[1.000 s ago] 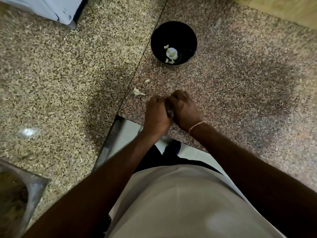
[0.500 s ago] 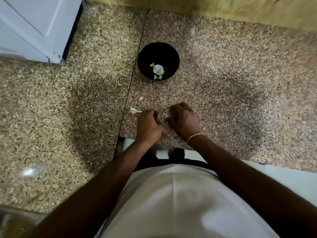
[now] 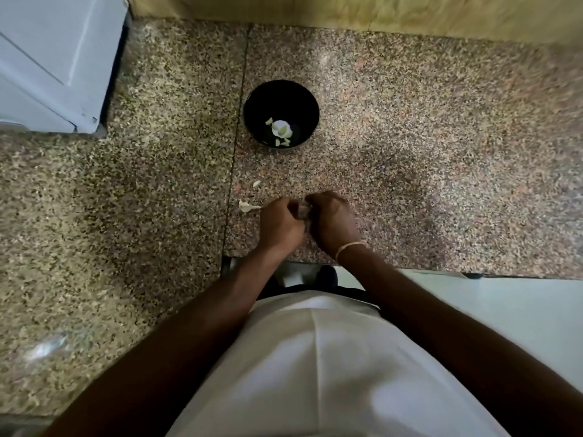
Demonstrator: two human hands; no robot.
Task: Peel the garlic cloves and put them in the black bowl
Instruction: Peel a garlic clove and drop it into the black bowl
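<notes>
Since half a second ago the two hands are meeting again: they were sitting slightly apart, and now their knuckles are touching over the speckled pink-and-grey granite counter (image 3: pixel 410 137). The white cabinet door (image 3: pixel 47 58) is sitting far up and to the left of the hands, well apart from them. Two pale scraps of garlic skin (image 3: pixel 247 205) are lying just left of the left hand (image 3: pixel 280 223), unmoved. The left hand is curling its fingers inward, and the right hand (image 3: pixel 332 220), wearing a thin pale wristband (image 3: pixel 350 247), is doing the same; something small and dark is showing between them, too blurred to name as a garlic clove. The round black bowl (image 3: pixel 307 99) is sitting straight ahead of the hands, holding several pale peeled garlic pieces (image 3: pixel 281 129). To the right of the hands the counter is running wide to the wooden wall edge (image 3: pixel 410 14); its near edge is lying right under the wrists.
</notes>
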